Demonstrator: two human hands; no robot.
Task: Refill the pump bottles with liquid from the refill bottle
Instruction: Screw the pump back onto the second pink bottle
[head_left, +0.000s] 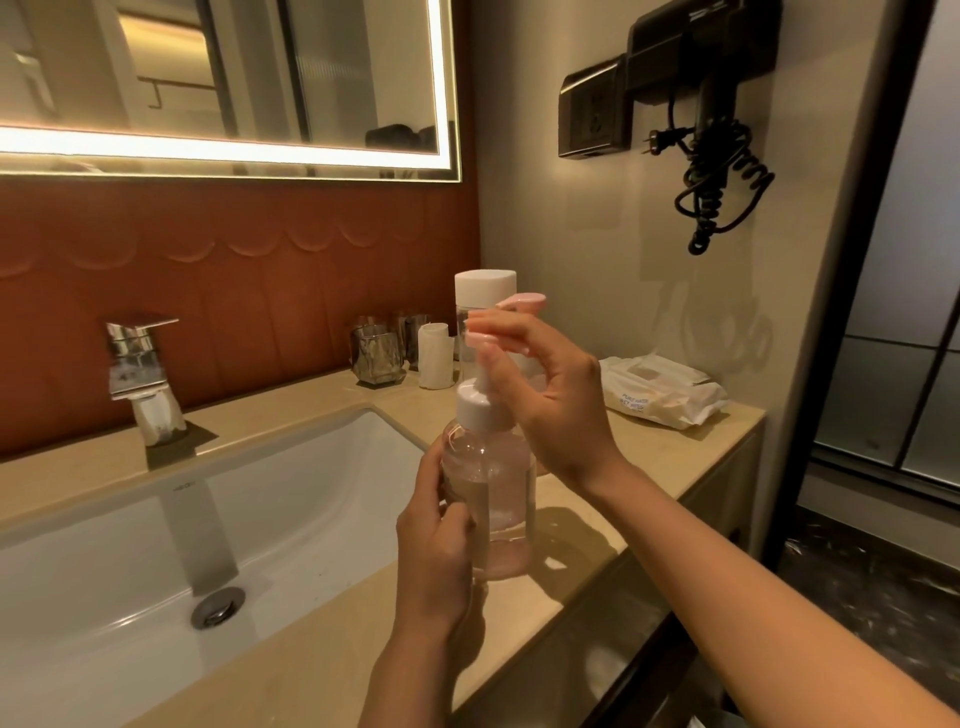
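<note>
My left hand (441, 525) grips the pump bottle (496, 499), steadying it over the bench (649, 467) — my right hand (550, 400) pinches its pump head (471, 338), probably to twist it.

The pump bottle (491, 499) was clear, smooth plastic with a matt white plastic collar (480, 410). The refill bottle (461, 332) behind it looked the same clear plastic under a matt white cap (484, 285). The worktop (322, 639) was polished beige stone, faintly glossy. The sink (322, 467) was glossy white ceramic and the tap (137, 358) mirror-bright chrome metal. The wipes pack (660, 395) was crinkled, soft plastic film.
</note>
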